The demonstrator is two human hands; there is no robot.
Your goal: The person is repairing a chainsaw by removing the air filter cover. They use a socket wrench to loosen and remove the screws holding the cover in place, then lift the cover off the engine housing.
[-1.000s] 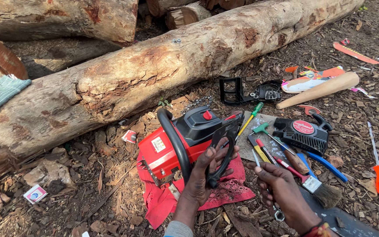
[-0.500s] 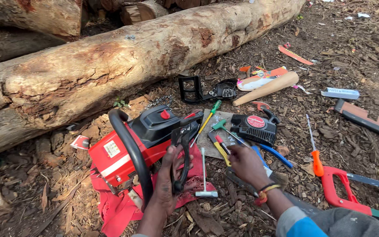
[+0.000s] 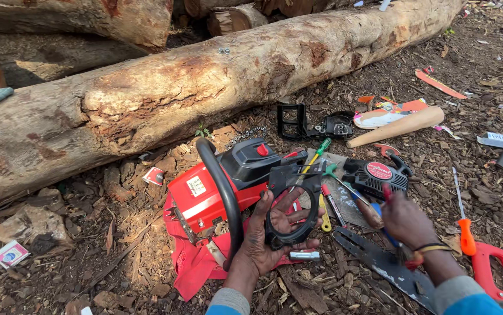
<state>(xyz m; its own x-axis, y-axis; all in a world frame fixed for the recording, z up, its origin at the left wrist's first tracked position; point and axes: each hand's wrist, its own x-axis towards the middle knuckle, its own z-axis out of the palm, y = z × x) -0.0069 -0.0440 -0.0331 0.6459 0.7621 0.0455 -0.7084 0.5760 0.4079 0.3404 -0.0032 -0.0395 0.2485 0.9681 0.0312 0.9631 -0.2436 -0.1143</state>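
A red chainsaw body [image 3: 202, 198] with a black top cover and a black front handle lies on a red cloth [image 3: 196, 271] in front of a big log [image 3: 204, 99]. My left hand [image 3: 266, 242] grips the saw's black rear handle loop [image 3: 292, 207] from below, fingers through the opening. My right hand [image 3: 406, 221] is just right of it, closed around a wooden-handled tool [image 3: 371, 213] that points up-left toward a spread of screwdrivers [image 3: 327, 192]. A dark guide bar [image 3: 379, 262] lies under my right wrist.
A black starter cover with a round red label [image 3: 377, 175] sits right of the saw. Behind it lie a black frame part [image 3: 292, 119] and a wooden club [image 3: 397, 125]. An orange-handled screwdriver [image 3: 466, 233] and a red saw handle [image 3: 496, 274] lie at the right. Bark chips cover the ground.
My right hand has moved right, away from the saw's handle, and now holds the wooden-handled tool. My left hand has kept its grip on the black handle loop. The view has shifted.
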